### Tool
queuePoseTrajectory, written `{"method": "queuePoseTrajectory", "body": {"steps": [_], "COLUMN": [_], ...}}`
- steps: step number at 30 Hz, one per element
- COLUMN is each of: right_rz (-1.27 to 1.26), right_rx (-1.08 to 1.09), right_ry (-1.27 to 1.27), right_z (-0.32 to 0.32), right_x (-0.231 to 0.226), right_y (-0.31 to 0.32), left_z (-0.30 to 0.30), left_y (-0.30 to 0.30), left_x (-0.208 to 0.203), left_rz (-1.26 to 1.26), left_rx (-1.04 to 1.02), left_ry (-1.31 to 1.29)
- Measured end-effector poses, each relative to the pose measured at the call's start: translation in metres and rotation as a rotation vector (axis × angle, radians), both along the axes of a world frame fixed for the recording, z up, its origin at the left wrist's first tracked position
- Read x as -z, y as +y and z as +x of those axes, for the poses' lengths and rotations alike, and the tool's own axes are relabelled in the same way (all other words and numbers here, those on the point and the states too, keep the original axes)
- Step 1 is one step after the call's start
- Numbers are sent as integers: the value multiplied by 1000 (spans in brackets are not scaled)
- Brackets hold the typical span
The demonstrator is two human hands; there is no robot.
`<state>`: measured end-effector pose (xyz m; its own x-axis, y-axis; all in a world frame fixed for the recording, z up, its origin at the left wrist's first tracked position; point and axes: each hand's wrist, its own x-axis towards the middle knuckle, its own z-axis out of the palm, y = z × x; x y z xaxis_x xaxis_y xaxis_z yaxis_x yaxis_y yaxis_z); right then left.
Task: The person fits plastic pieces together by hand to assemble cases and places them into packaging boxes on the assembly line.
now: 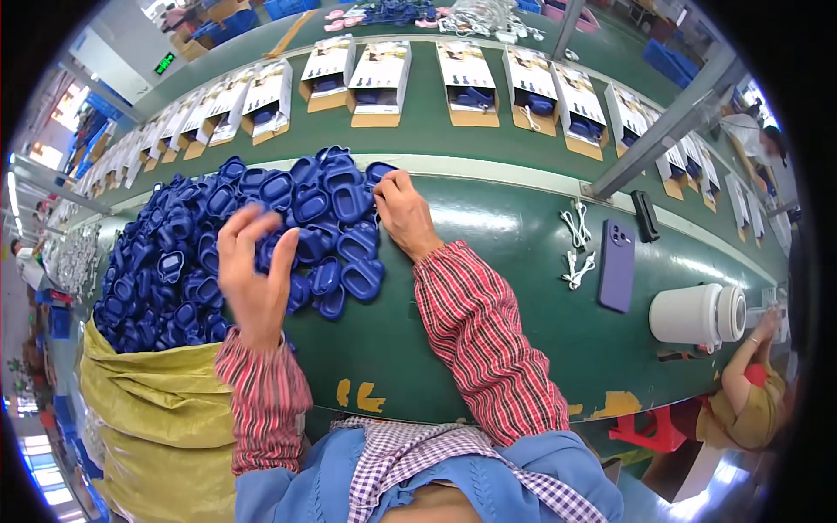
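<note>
A large heap of dark blue, rounded-oblong plastic pieces [353, 202] with shallow hollows covers the left of the green worktable [488, 305]. My left hand [251, 279] is raised over the heap's front right, its fingers blurred by motion, thumb and fingers apart and nothing seen between them. At the heap's far right corner, my right hand [405, 213] has its fingers curled on the edge of one blue plastic piece [381, 171]. Its fingertips are partly hidden behind the hand.
Open white boxes [466, 83] with blue items inside line the raised green surface beyond. Coiled white cables [575, 225], a purple phone [617, 266], a black object [645, 216] and a white flask [689, 315] lie right. A yellow sack [157, 392] hangs front left; another person [750, 392] sits right.
</note>
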<state>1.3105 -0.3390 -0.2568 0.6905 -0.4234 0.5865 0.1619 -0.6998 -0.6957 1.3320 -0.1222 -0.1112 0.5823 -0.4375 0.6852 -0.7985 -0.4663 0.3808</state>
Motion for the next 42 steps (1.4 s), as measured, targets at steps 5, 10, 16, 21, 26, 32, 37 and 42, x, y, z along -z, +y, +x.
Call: {"method": "queuePoseTrajectory", "body": {"steps": [5, 10, 16, 21, 26, 32, 37, 42], "right_rz": [6, -11, 3, -25, -16, -45, -99, -85], "right_rx": [-31, 52, -51, 7, -17, -37, 14, -16], "right_ry": [-33, -4, -30, 13, 15, 7, -11, 24], "right_z": [11, -3, 25, 4, 11, 14, 4, 7], "right_x": [-12, -7, -10, -7, -12, -9, -3, 3], "right_y": [12, -20, 15, 0, 0, 5, -12, -8], "left_z": [-91, -130, -98, -87, -142, -156, -120, -135], "left_y": [47, 299, 215, 287, 239, 201, 190, 141], "left_x": [-64, -84, -69, -61, -97, -91, -83, -60], "left_rz": [-358, -360, -357, -341, -284, -261, -221, -222], "left_rx": [636, 570, 446, 451, 347, 295, 272, 197], "left_ry": [652, 816, 783, 817, 799, 783, 795, 784]}}
